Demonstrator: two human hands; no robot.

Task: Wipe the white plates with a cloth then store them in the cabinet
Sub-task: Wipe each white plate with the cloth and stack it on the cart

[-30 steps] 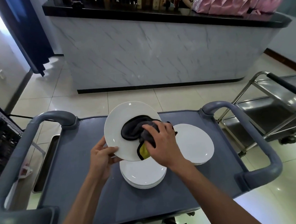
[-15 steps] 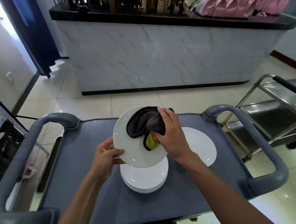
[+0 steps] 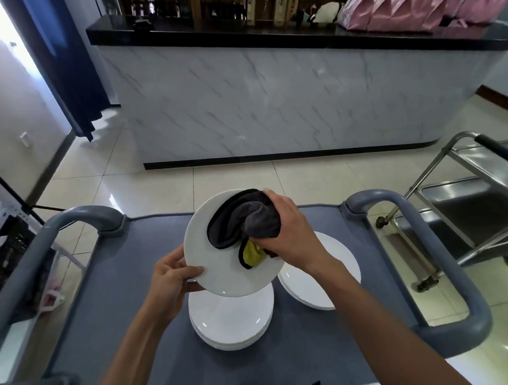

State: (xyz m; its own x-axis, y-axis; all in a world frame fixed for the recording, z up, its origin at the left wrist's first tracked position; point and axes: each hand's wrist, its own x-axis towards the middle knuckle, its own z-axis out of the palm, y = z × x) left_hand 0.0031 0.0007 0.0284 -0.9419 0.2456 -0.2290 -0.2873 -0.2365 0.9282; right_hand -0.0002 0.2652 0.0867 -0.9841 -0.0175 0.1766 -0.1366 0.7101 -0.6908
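- Stage: wiping is under way. One white plate [image 3: 221, 264] is held tilted above the grey cart top [image 3: 128, 287]; none appears stored, and no cabinet is in view.
- Remaining, by judgement: the stack of plates [image 3: 231, 323] directly below and the second pile of plates [image 3: 331, 279] just to its right; which pile is wiped cannot be told.
- Left hand [image 3: 172, 282]: grips the plate's near-left rim, thumb on top.
- Right hand [image 3: 290, 237]: fingers bunched around a dark grey cloth [image 3: 236, 222] with a yellow patch, pressed on the plate's upper right face.
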